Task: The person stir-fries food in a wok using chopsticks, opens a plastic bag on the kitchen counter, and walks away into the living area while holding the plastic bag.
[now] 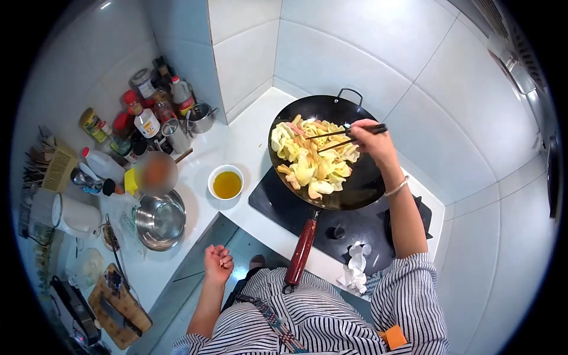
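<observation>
My right hand [370, 141] grips a pair of dark chopsticks [338, 139] over a black wok [370, 177]. Their tips reach into pale yellow, folded pieces of food [305, 165] heaped in the wok, with some pinkish bits among them. The wok sits on the stove, its dark red handle [302, 251] pointing toward my body. My left hand [218, 263] hangs in front of the counter edge, fingers curled into a loose fist, with nothing visible in it. Nearest to that hand on the counter is a white bowl [225, 181] of yellow-brown liquid.
A steel bowl [160, 220], a cutting board [120, 306] with a knife, and many bottles [146, 122] crowd the left counter. Crumpled white tissue [355, 269] lies on the front of the black stove [378, 236]. Tiled walls [349, 47] enclose the corner.
</observation>
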Tool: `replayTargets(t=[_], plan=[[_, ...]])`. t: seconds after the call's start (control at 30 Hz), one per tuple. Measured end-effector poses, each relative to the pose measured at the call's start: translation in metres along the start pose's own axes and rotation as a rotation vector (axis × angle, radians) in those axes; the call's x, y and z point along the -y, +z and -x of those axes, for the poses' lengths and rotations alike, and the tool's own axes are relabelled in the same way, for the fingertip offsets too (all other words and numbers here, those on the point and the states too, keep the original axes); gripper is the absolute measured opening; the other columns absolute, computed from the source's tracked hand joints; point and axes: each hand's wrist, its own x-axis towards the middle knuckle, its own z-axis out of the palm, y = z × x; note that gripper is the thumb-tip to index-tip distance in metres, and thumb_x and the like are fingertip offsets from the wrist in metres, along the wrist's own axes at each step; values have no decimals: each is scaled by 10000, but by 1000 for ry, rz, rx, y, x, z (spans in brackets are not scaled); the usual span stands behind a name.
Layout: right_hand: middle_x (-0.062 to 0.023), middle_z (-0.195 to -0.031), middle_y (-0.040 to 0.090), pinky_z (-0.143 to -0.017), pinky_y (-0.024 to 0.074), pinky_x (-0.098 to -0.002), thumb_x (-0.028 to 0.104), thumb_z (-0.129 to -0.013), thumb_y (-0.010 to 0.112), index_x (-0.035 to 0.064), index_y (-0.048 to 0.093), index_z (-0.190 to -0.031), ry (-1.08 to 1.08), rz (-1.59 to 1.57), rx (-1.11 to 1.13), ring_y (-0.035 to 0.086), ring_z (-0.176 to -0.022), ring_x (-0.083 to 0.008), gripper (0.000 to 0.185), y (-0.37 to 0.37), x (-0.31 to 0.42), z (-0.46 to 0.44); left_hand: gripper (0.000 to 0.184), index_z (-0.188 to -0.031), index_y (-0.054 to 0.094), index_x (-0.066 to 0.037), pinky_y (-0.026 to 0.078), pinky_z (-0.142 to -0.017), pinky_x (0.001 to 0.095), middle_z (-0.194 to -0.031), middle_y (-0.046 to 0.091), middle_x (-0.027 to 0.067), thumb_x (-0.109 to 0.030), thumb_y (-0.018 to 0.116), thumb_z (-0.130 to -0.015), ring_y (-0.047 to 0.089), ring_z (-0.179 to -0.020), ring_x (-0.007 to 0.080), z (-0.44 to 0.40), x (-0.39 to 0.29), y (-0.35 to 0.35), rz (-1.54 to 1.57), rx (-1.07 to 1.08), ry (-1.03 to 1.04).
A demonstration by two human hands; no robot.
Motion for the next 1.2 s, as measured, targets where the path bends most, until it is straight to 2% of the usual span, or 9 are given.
replayTargets(t=[0.1,0.23,0.3,0.43,0.5,0.7,0.77,0.83,1.2], plan=[[-24,-732,603,-593,449,-225,62,-721,617,17,607,-789,-528,374,132,552,-630,-101,82,35,-1,29,242,-695,540,-105,264,-348,198,-604,448,21,-328,484,-768,355,-425,102,-4,2,-2,1,-6,-4],[-60,-732,608,-636,447,-226,18,-713,603,8,604,-797,-494,529,132,567,-673,-108,85,53,-53,14,240,-686,504,-105,227,-342,208,-574,428,11,-329,479,-767,312,-396,101,1,7,17,11,-40,-8],[-127,-690,604,-606,459,-271,65,-670,624,44,617,-768,-437,269,24,591,-621,-225,101,28,-71,-8,234,-688,505,-106,224,-341,208,-573,423,10,-324,478,-767,305,-393,101,12,12,40,-25,-107,65],[-33,-661,607,-531,450,-262,145,-690,632,67,628,-781,-356,834,-104,558,-556,-148,120,-47,-56,-24,222,-682,505,-106,219,-338,208,-571,417,10,-310,479,-764,296,-388,98,21,9,56,-13,-65,157],[-1,-623,571,-474,440,-258,144,-701,617,69,626,-794,-87,458,-164,529,-532,-114,120,-79,-40,-27,221,-675,504,-106,219,-339,207,-573,421,11,-309,482,-762,301,-389,98,3,3,19,1,-51,79],[-21,-688,579,-447,454,-228,134,-711,613,75,598,-821,-54,354,-458,538,-540,-110,125,-122,-64,-59,211,-661,496,-105,223,-340,204,-579,431,14,-291,484,-759,318,-394,98,12,12,22,49,-164,124],[-60,-666,582,-457,468,-221,104,-710,602,45,586,-761,135,-104,-278,555,-560,-124,79,-110,-102,-71,206,-668,494,-105,225,-342,203,-583,432,13,-288,482,-761,323,-397,97,10,14,12,3,-161,127],[-66,-678,588,-470,476,-215,92,-723,596,32,574,-752,176,-263,-259,576,-603,-133,70,-77,-110,-63,199,-685,487,-108,230,-347,201,-587,425,9,-290,481,-765,322,-406,95,11,15,13,-21,-117,114],[-30,-731,595,-639,437,-218,41,-685,623,8,620,-798,-198,192,387,539,-684,-88,117,5,20,52,203,-681,471,-112,221,-353,199,-583,401,-1,-298,484,-762,290,-412,86,3,17,13,16,-99,58]])
